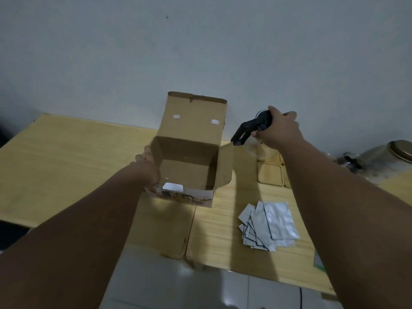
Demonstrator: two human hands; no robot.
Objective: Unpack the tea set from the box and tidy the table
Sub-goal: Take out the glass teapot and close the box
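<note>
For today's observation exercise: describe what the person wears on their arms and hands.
The left forearm and right forearm are bare, no sleeves in view. The left hand and right hand wear no gloves; no watch, bracelet or ring shows.

A metal pot (379, 156) with a lid sits at the far right, beneath a pale wall (200, 52).

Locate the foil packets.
Head view: the foil packets lie in a loose pile on the wooden table, right of centre, nearer the camera than the open cardboard box and the wooden coasters.
</note>
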